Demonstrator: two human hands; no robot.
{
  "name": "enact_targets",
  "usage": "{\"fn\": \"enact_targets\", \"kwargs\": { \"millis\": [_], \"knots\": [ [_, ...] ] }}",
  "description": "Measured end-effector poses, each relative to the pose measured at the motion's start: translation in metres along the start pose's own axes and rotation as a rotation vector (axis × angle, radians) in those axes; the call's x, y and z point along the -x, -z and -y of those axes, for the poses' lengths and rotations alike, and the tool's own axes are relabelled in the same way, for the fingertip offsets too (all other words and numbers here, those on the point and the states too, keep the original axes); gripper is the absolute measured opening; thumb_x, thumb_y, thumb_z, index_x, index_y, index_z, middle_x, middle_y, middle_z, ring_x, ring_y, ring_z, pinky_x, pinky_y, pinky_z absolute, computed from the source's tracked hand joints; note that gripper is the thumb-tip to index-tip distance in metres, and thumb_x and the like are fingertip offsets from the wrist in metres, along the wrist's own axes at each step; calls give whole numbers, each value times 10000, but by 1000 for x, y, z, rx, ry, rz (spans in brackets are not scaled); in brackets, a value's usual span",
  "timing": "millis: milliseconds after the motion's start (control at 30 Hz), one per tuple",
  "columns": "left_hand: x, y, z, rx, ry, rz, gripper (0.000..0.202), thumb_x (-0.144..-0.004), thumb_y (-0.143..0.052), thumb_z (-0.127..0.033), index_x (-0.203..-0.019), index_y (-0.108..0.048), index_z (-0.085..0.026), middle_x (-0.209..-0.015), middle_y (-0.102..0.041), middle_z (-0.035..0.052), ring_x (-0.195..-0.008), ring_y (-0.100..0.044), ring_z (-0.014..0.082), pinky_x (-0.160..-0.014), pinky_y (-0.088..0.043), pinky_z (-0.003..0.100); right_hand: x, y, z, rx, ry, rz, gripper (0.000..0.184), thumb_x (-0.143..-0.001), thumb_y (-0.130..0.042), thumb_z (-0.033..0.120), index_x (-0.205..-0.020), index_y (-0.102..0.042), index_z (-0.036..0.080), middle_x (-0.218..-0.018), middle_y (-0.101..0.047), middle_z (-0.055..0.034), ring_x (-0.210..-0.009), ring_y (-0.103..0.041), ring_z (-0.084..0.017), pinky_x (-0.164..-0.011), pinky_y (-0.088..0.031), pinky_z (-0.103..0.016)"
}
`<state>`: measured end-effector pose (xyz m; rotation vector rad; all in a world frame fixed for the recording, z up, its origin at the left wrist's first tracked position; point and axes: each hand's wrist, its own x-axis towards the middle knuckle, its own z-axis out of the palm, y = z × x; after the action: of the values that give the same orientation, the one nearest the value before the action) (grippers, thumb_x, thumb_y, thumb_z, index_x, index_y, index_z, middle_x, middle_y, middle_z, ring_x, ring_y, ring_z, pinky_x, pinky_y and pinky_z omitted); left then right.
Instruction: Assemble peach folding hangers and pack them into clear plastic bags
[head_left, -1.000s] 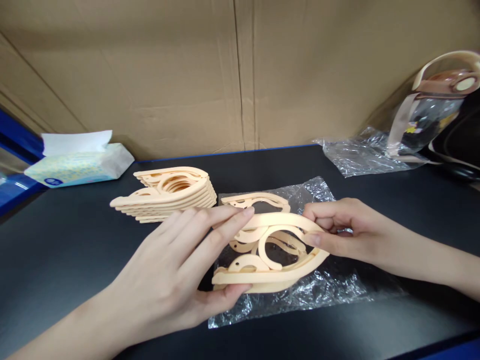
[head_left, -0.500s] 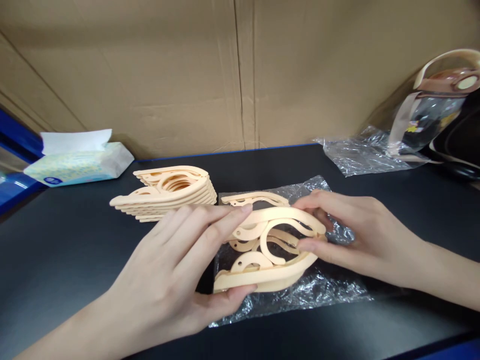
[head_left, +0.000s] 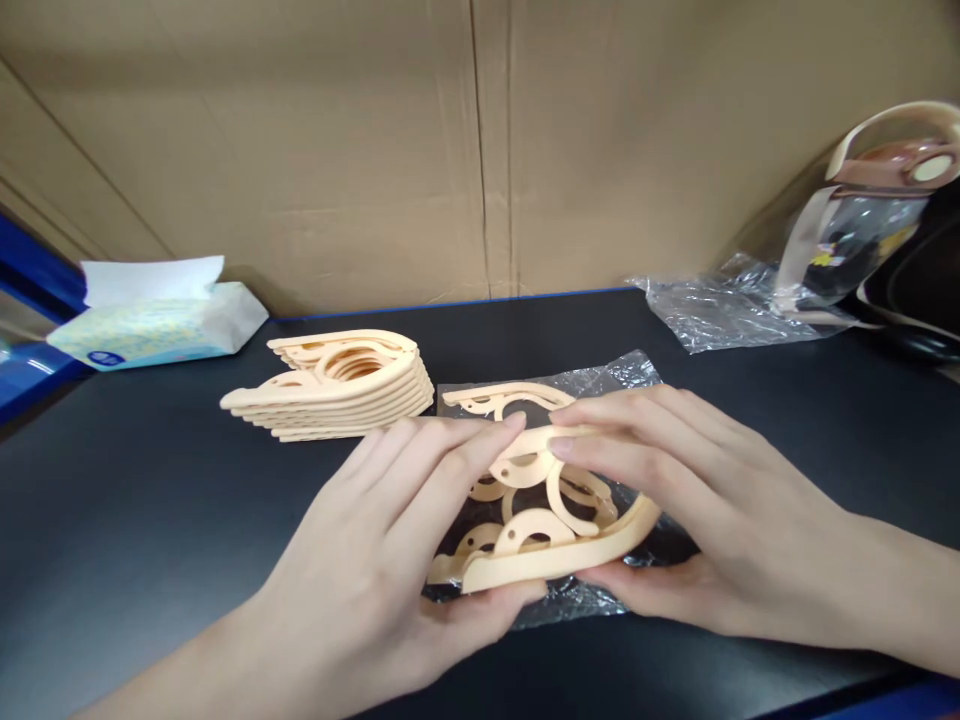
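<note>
A cream plastic folding hanger (head_left: 525,572), folded up with its curved hook inside, is held between both hands above a clear plastic bag (head_left: 600,372). My left hand (head_left: 375,540) grips its left end, fingers on the far arm and thumb on the near one. My right hand (head_left: 720,510) closes round the right end, fingertips on the far arm and thumb under the near arm. Beneath it, another cream hanger (head_left: 510,392) lies on the bag, partly hidden. Left of the bag stands a neat stack of the same folded hangers (head_left: 352,390).
A tissue pack (head_left: 157,315) sits at the back left. Against the cardboard wall (head_left: 337,150) on the right are a crumpled clear bag (head_left: 705,310) and a drinking bottle (head_left: 862,230) with a carry handle. The table top (head_left: 112,520) is black.
The held hanger has shifted slightly right and toward me. My right hand has moved from pinching its right end to wrapping over both arms; my left hand moved slightly right.
</note>
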<state>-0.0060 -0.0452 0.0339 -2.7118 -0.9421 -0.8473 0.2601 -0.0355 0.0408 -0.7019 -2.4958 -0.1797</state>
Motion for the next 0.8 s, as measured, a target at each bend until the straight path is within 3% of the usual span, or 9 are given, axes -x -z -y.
{"fn": "enact_targets", "kwargs": {
  "millis": [133, 267, 400, 500, 667, 800],
  "knots": [
    [3, -2, 3, 10, 42, 28, 643, -1071, -550, -498, -1576, -360, -148, -1397, -662, 133, -1237, -644, 272, -1071, -517, 370, -2, 7, -7, -76, -97, 41, 558, -846, -737, 302, -1348, -508, 216, -1249, -704, -132, -1147, -678, -320, -931, -576, -465],
    [5, 2, 12, -22, 108, 55, 586, -1094, -518, -441, -1591, -357, -177, -1506, -590, 120, -1360, -588, 265, -1149, -481, 351, -1, 34, -46, 22, -309, 15, 607, -825, -744, 373, -1368, -508, 242, -1291, -664, -133, -1141, -661, -350, -959, -538, -493],
    [8, 1, 21, -6, 112, 104, 431, -1121, -449, -393, -1509, -474, -207, -1488, -613, 97, -1299, -638, 249, -1079, -534, 356, 17, 63, -103, 126, -565, 136, 562, -775, -759, 527, -1228, -577, 250, -1144, -701, -138, -933, -699, -321, -762, -559, -449],
    [12, -5, 22, 24, 107, 177, 405, -1137, -398, -415, -1465, -532, -219, -1546, -573, 99, -1328, -625, 262, -1082, -546, 398, 35, 72, -129, 35, -470, 249, 557, -705, -792, 504, -1188, -599, 303, -1024, -751, -111, -779, -711, -291, -600, -556, -398],
    [15, -12, 21, 71, 109, 247, 420, -1132, -401, -451, -1467, -562, -255, -1576, -563, 74, -1434, -550, 258, -1184, -491, 434, 39, 63, -118, -41, -409, 346, 584, -555, -883, 324, -1087, -644, 335, -875, -762, -49, -629, -689, -257, -460, -523, -361],
    [14, -11, 23, 110, 119, 276, 434, -1120, -443, -454, -1482, -562, -245, -1538, -606, 84, -1412, -583, 254, -1177, -510, 435, 23, 55, -96, -132, -447, 405, 534, -595, -867, 309, -1073, -629, 333, -871, -761, -29, -597, -680, -223, -429, -525, -322]
  ]
}}
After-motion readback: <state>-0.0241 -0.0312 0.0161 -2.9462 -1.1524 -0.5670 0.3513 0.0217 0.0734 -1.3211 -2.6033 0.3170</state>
